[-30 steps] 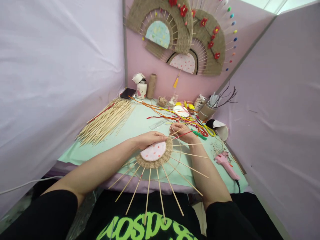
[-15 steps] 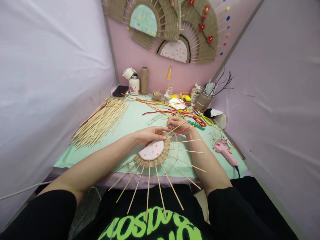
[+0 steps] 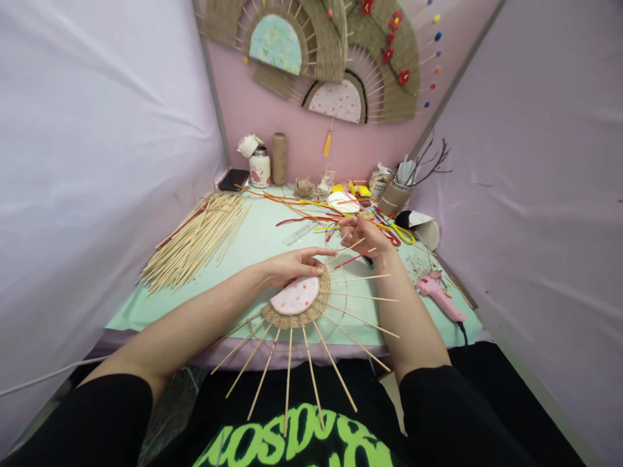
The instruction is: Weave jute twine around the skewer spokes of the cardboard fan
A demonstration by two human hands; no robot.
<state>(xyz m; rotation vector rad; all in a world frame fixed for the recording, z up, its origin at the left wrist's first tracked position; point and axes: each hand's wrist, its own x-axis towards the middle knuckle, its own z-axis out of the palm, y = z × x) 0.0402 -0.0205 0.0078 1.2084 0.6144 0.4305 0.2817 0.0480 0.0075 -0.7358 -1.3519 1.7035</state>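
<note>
A half-round woven fan piece [image 3: 298,299] lies near the table's front edge, with a pink dotted centre, a jute rim and several bamboo spokes fanning toward me. My left hand [image 3: 293,263] lies flat on its far edge, fingers stretched out. My right hand [image 3: 363,233] is raised just beyond the spokes on the right, its fingers pinched on a thin strand that I cannot make out clearly, near the pile of coloured pipe cleaners [image 3: 341,217].
A heap of bamboo sticks [image 3: 197,240] covers the table's left. At the back stand a flask [image 3: 259,167], a twine spool [image 3: 279,158], a phone [image 3: 233,179] and a tool cup [image 3: 394,194]. A pink glue gun [image 3: 440,295] lies right. Finished fans [image 3: 335,58] hang on the wall.
My right hand has lifted off the fan's rim and moved back and up toward the pipe cleaners. My left hand stays on the fan. The camera has tilted slightly.
</note>
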